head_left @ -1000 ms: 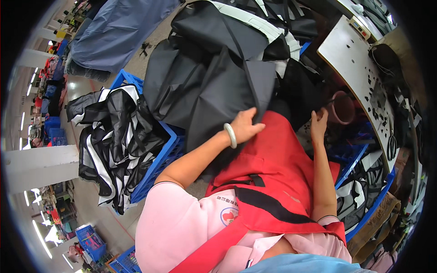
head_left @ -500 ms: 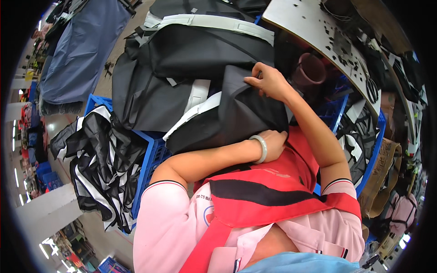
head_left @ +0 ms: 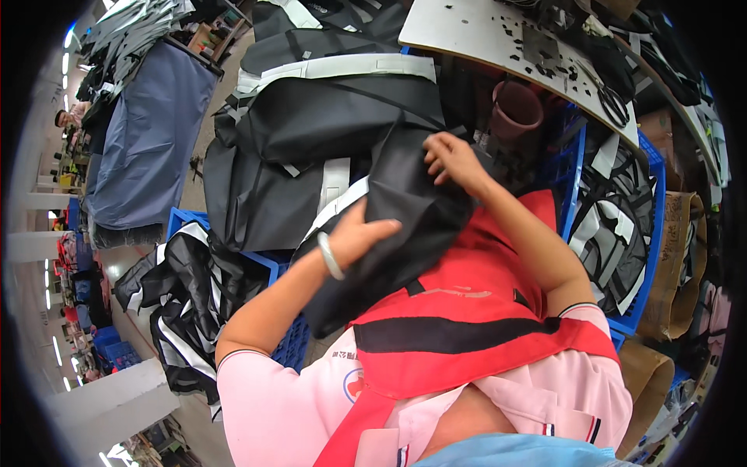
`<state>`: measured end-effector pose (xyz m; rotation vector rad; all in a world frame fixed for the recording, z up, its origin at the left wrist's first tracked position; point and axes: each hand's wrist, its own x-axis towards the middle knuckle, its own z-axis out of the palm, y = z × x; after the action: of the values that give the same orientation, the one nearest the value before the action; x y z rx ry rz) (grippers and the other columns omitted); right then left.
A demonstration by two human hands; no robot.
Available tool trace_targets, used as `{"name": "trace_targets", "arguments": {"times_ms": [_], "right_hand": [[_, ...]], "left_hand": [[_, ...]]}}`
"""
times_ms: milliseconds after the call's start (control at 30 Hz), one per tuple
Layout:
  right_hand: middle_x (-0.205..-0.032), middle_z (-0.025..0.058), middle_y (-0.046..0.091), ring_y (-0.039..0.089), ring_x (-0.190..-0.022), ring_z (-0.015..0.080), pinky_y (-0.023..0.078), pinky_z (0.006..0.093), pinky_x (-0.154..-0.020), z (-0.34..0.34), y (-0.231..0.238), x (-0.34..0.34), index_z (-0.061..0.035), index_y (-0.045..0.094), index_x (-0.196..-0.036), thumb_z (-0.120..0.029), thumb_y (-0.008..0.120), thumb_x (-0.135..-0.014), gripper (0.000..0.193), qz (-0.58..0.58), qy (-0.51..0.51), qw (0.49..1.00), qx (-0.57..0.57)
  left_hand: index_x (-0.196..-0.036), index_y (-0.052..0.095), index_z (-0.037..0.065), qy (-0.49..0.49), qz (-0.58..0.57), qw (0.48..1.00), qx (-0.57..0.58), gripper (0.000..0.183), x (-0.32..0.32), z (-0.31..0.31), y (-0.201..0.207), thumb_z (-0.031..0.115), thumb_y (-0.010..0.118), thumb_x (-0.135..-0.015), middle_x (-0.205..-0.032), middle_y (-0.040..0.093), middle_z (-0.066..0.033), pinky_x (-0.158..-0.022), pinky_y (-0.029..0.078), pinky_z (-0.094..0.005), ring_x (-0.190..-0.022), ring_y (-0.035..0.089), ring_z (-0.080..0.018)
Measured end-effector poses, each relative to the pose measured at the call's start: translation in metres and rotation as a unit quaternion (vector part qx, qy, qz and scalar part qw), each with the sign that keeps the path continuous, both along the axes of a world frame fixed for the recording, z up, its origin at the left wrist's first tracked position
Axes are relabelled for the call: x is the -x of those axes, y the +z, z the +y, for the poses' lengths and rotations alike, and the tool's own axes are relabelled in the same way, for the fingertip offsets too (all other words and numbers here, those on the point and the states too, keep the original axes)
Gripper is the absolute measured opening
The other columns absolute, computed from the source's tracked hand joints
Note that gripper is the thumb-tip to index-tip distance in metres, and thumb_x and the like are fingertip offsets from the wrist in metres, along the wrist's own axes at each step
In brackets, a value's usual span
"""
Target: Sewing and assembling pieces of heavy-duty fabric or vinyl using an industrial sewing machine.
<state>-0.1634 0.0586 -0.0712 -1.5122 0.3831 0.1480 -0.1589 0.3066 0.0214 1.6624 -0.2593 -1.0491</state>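
Observation:
A black sheet-like piece with a white strip (head_left: 342,204) along one edge lies over my lap, its dark panel (head_left: 412,179) creased and folded. My left hand (head_left: 354,240), with a pale bangle (head_left: 330,257) at the wrist, rests on this piece beside the strip, thumb spread away from the fingers. At the panel's right side is my right hand (head_left: 455,162), its fingers loosely curled and apart, with nothing visible gripped. Beyond both hands, more black pieces (head_left: 334,109) with white bands (head_left: 342,68) are heaped up.
Blue crates stand on both sides, the left one (head_left: 292,342) beside black-and-white pieces (head_left: 191,303), the right one (head_left: 646,272) filled with similar pieces. A white worktable (head_left: 475,31) bears black scraps and scissors (head_left: 613,105). Below it sits a maroon bucket (head_left: 516,109). Grey-blue cloth (head_left: 152,140) hangs at far left.
My left hand has come out from the near edge and moved left onto the piece. My right hand has loosened from the raised fabric, which now lies lower and nearer. The view has shifted.

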Motion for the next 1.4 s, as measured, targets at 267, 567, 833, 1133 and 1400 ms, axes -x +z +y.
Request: {"name": "trace_targets", "arguments": {"times_ms": [267, 567, 833, 1133, 1400], "right_hand": [[-0.106, 0.0141, 0.065, 0.06, -0.097, 0.0207, 0.048, 0.0325, -0.083, -0.041, 0.104, 0.002, -0.0001, 0.062, -0.117, -0.066, 0.055, -0.084, 0.075, -0.046, 0.107, 0.982, 0.151], [-0.112, 0.0144, 0.062, 0.059, -0.103, 0.025, 0.046, 0.0354, -0.09, -0.101, 0.179, 0.079, -0.01, 0.05, -0.135, -0.047, 0.067, -0.082, 0.067, 0.033, 0.321, 0.89, 0.321], [-0.093, 0.0195, 0.066, 0.062, -0.091, 0.0403, 0.049, 0.0473, -0.077, -0.081, 0.083, 0.08, -0.005, 0.062, -0.106, -0.022, 0.062, -0.085, 0.027, -0.029, 0.264, 0.789, 0.554], [-0.092, 0.0205, 0.066, 0.061, -0.092, 0.0382, 0.047, 0.0423, -0.08, -0.122, 0.087, 0.096, -0.0031, 0.063, -0.107, -0.03, 0.056, -0.091, 0.032, -0.001, 0.083, 0.876, 0.475], [-0.081, 0.0137, 0.065, 0.062, -0.077, 0.0207, 0.047, 0.0309, -0.073, -0.153, 0.123, 0.137, 0.0008, 0.064, -0.095, -0.023, 0.06, -0.089, 0.025, -0.134, -0.053, 0.911, 0.387]], "left_hand": [[-0.126, 0.04, -0.007, -0.22, 0.067, 0.972, 0.044, 0.053, 0.067, -0.137, 0.009, 0.014, 0.062, -0.083, -0.104, 0.058, -0.0193, -0.042, 0.051, -0.0353, -0.056, 0.063, -0.0258], [-0.132, 0.03, -0.006, -0.155, 0.153, 0.93, 0.295, 0.045, 0.135, -0.277, 0.011, 0.002, 0.045, -0.091, -0.121, 0.047, -0.0246, -0.047, 0.057, -0.0373, -0.064, 0.066, -0.0324], [-0.098, 0.062, -0.001, -0.397, 0.006, 0.908, 0.131, 0.026, 0.115, -0.256, -0.031, 0.017, 0.044, -0.096, -0.089, 0.067, -0.0132, -0.076, 0.05, -0.0321, -0.084, 0.065, -0.0216], [-0.119, 0.059, 0.005, -0.199, -0.485, 0.834, 0.173, 0.051, -0.064, -0.182, 0.015, 0.013, 0.074, -0.072, -0.114, 0.059, -0.012, -0.088, 0.046, -0.0321, -0.104, 0.058, -0.0233], [-0.09, 0.063, -0.009, -0.227, -0.137, 0.956, 0.128, 0.032, -0.023, -0.214, -0.056, 0.021, 0.053, -0.096, -0.067, 0.059, -0.0004, -0.062, 0.045, -0.0267, -0.067, 0.049, -0.0052]]}}
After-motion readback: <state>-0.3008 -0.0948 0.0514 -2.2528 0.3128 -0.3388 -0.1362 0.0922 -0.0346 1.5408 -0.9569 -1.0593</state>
